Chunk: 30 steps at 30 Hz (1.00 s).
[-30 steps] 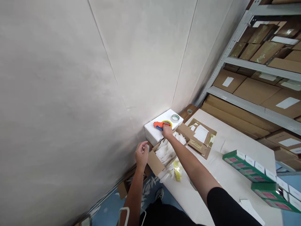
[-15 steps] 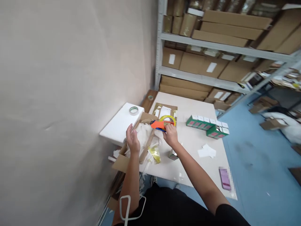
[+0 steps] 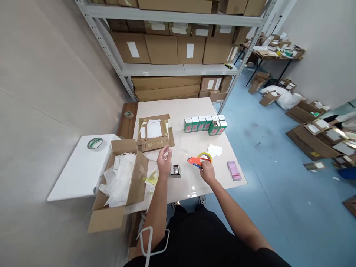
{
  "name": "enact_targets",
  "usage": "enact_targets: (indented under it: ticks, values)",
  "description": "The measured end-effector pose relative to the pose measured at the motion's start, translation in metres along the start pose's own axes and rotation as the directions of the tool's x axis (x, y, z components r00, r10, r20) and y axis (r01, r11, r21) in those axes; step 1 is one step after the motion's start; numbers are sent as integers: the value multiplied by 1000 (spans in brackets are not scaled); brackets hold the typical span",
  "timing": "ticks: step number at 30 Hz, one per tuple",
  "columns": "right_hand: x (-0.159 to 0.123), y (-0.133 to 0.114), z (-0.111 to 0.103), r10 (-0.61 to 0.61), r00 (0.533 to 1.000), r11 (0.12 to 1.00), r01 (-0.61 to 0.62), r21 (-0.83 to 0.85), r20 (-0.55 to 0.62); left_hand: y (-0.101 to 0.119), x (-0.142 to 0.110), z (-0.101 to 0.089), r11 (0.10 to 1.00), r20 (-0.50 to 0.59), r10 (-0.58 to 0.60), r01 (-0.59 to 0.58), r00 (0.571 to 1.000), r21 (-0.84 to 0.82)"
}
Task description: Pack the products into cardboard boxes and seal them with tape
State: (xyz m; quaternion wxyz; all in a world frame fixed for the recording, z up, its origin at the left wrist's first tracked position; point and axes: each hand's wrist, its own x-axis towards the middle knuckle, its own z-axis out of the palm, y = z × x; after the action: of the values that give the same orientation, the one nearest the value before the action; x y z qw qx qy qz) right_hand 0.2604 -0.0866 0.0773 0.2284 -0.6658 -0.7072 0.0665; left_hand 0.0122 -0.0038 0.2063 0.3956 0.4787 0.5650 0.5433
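Note:
My right hand [image 3: 206,171] is closed on an orange and blue tape dispenser [image 3: 195,161] with a yellow tape roll [image 3: 205,157], held just above the white table [image 3: 191,142]. My left hand [image 3: 164,162] hovers over the table with its fingers loosely apart and nothing in it. A small silver box [image 3: 175,170] sits on the table just to the right of that hand. An open cardboard box [image 3: 122,178] full of white paper lies to the left.
A row of green boxes [image 3: 205,123] stands further back on the table, next to a flattened cardboard piece [image 3: 154,130]. A white foam slab [image 3: 80,167] bears a tape roll [image 3: 95,142]. Shelves of cartons [image 3: 172,48] stand behind. Boxes litter the blue floor at right.
My right hand lifted the tape dispenser off the white foam slab and carried it rightwards over the table. My view swung from the wall to the table and shelves.

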Motion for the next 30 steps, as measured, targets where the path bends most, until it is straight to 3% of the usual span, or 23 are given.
enact_targets:
  ticks: [3, 5, 7, 9, 11, 12, 14, 17, 20, 22, 25, 30]
  values:
    - [-30, 47, 18, 121, 982, 993, -119, -22, 144, -7, -14, 15, 992, 93, -77, 67, 993, 111]
    - [-48, 77, 29, 195, 948, 981, -189, -48, 251, -10, -24, 15, 972, 228, -145, 95, 963, 216]
    - [-65, 105, 40, 294, 891, 956, -278, -96, 345, -12, -35, 8, 935, 401, -231, 89, 887, 342]
    - [-80, 129, 49, 379, 830, 925, -353, -140, 408, -12, -49, -4, 877, 527, -337, 55, 780, 478]
    - [-90, 149, 54, 456, 763, 889, -420, -185, 458, -11, -63, -16, 796, 555, -447, 30, 702, 604]
    - [-93, 156, 56, 474, 743, 878, -440, -189, 473, -11, -71, -21, 758, 539, -487, 27, 687, 652]
    - [-96, 167, 55, 465, 752, 879, -455, -143, 467, -11, -85, -27, 711, 482, -521, 46, 704, 701]
    - [-94, 172, 44, 404, 829, 897, -443, 13, 386, -11, -98, -25, 710, 424, -511, 90, 748, 698]
    - [-87, 168, 29, 399, 863, 880, -455, 135, 309, -6, -100, -12, 736, 458, -494, 75, 739, 673]
    - [-80, 160, 21, 413, 867, 866, -469, 174, 279, -2, -95, -2, 760, 495, -467, 46, 732, 649]
    - [-62, 141, 15, 382, 879, 866, -449, 222, 286, 2, -77, 6, 800, 519, -391, 1, 760, 601]
    - [-14, 93, 25, 250, 921, 886, -342, 312, 299, -12, -39, -11, 838, 474, -268, -39, 839, 544]
